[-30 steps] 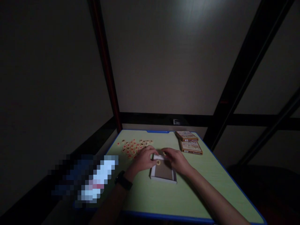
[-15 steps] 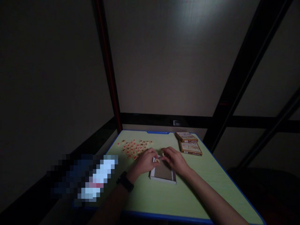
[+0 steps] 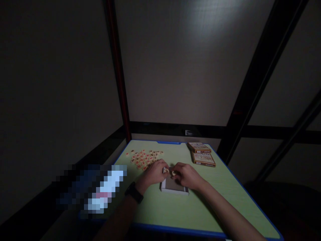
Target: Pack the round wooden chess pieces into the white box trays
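Note:
A shallow, open box [image 3: 175,191] with white rims and a brown-grey inside lies on the table in front of me. At its far left corner my left hand [image 3: 155,172], with a dark band on the wrist, pinches a round xiangqi piece [image 3: 166,170]. Over the far part of the box, my right hand [image 3: 188,175] has thumb and fingers closed on another pale xiangqi piece [image 3: 173,173]. Many more xiangqi pieces [image 3: 141,160], marked in red or dark, are spread to the left beyond my left hand, which hides some of them.
Two brown printed flat boxes [image 3: 203,158] overlap at the table's far right. The light green table [image 3: 160,211] has a blue edge. A blurred, pixelated patch [image 3: 107,189] covers something at the left edge. Walls with dark beams stand behind.
My right hand has moved toward me and slightly left with its piece, lower over the box. The left hand and its piece have shifted only slightly.

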`<act>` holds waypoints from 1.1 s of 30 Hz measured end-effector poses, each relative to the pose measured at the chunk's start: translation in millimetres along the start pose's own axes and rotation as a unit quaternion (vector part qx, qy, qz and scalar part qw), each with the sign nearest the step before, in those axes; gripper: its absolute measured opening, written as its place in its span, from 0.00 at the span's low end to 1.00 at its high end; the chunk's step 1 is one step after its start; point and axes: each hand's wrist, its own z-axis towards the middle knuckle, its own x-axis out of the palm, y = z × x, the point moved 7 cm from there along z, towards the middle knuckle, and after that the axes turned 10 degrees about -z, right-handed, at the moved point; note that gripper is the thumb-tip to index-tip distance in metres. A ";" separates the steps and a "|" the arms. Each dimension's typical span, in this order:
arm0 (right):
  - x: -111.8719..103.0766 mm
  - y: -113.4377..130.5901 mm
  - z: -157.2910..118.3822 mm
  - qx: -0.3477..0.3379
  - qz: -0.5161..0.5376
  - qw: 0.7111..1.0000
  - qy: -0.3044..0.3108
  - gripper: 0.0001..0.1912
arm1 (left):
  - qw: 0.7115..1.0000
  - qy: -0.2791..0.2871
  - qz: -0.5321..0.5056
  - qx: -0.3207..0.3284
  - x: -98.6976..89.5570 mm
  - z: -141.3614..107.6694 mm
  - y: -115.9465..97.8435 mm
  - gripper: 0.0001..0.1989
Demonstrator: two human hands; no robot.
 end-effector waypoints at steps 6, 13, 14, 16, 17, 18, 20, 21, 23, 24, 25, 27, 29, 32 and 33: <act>8.0 -1.4 3.1 0.009 -0.070 0.997 0.024 0.17 | 0.999 -0.002 0.025 -0.033 -2.1 0.6 3.1 0.08; 1.4 2.4 1.5 -0.021 -0.042 0.998 0.049 0.06 | 1.000 0.027 -0.002 0.004 -2.2 0.3 -4.1 0.14; 0.0 2.8 1.2 -0.024 -0.032 0.998 0.054 0.07 | 1.000 0.027 -0.003 0.004 -2.1 0.7 -3.1 0.14; -1.6 2.8 1.3 -0.025 -0.022 0.998 0.060 0.11 | 1.000 0.023 -0.001 0.001 -2.0 1.5 -0.4 0.12; -1.6 2.9 1.6 -0.025 -0.020 0.998 0.062 0.11 | 1.000 0.020 0.000 -0.001 -2.0 1.9 0.9 0.11; -1.1 3.1 2.1 -0.025 -0.020 0.997 0.063 0.11 | 1.000 0.019 0.001 -0.001 -1.8 2.2 2.1 0.10; 0.9 3.5 3.1 -0.024 -0.025 0.997 0.065 0.10 | 1.000 0.015 0.005 -0.001 -1.2 2.8 4.0 0.09; 2.0 3.1 3.6 -0.020 -0.030 0.997 0.064 0.09 | 1.000 0.013 0.009 -0.001 -0.9 3.0 4.7 0.08; 4.2 2.0 4.3 -0.008 -0.045 0.997 0.059 0.06 | 1.000 0.011 0.022 -0.004 -0.1 3.4 6.1 0.07; 5.1 1.3 4.5 -0.004 -0.051 0.997 0.055 0.05 | 1.000 0.009 0.029 -0.007 0.1 3.5 6.6 0.06; 6.0 0.8 4.7 0.000 -0.057 0.997 0.052 0.05 | 0.999 0.007 0.035 -0.011 0.3 3.5 7.1 0.06; 7.9 0.0 5.0 0.004 -0.064 0.997 0.048 0.05 | 0.999 0.004 0.043 -0.018 0.1 3.3 7.0 0.05; 9.6 -0.4 5.5 0.005 -0.067 0.997 0.047 0.09 | 0.999 -0.001 0.044 -0.018 -1.0 2.8 5.7 0.05; 11.7 -0.1 6.6 0.003 -0.068 0.996 0.050 0.10 | 0.999 0.000 0.039 0.001 -1.9 1.8 1.7 0.09; 12.2 -0.1 6.9 0.004 -0.069 0.996 0.051 0.10 | 0.999 0.004 0.034 0.012 -1.6 1.6 0.2 0.11</act>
